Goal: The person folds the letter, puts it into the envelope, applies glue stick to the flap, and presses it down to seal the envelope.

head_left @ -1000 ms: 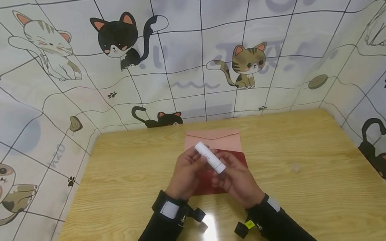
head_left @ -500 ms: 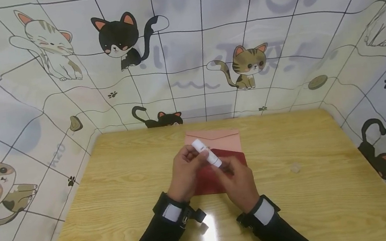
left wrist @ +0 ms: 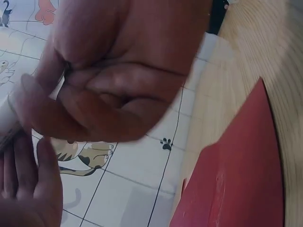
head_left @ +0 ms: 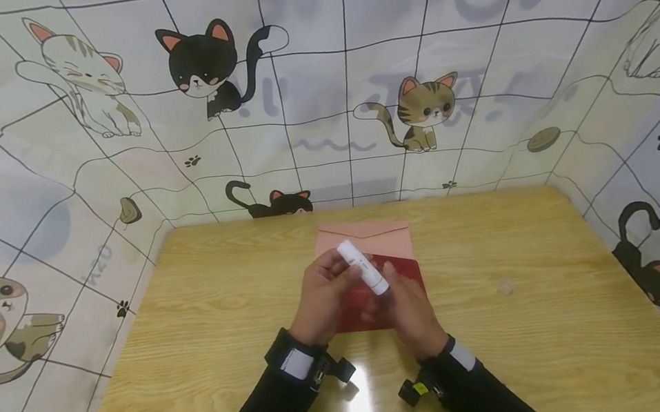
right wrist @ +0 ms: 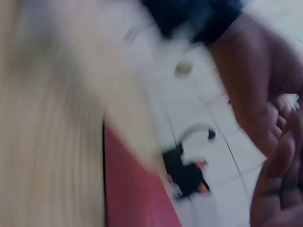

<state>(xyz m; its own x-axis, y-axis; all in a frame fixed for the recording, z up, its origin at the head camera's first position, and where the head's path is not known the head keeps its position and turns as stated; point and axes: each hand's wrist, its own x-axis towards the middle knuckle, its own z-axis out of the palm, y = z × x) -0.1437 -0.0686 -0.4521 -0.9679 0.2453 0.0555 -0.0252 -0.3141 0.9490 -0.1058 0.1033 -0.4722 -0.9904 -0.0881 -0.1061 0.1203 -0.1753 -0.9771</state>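
A white glue stick (head_left: 363,268) with small print on its side slants over the envelopes in the head view. My left hand (head_left: 319,301) pinches it between thumb and fingers. The lower end of the stick lies at the fingers of my right hand (head_left: 412,313), which are relaxed and turned partly upward. In the left wrist view, only part of the glue stick (left wrist: 8,120) shows at the left edge, with my right hand (left wrist: 28,189) just below. Beneath both hands lies a red envelope (head_left: 358,306), partly covered by them.
A pink envelope (head_left: 364,230) lies behind the red one, its lower part overlapped. Farther right on the wooden table (head_left: 204,299) is a small clear piece (head_left: 506,286). A cat-printed cloth (head_left: 319,124) encloses the back and sides.
Half a second ago my right hand gripped the lower end with its back up. It has since rolled palm inward and loosened, and the stick has shifted slightly right. The envelopes have stayed put.
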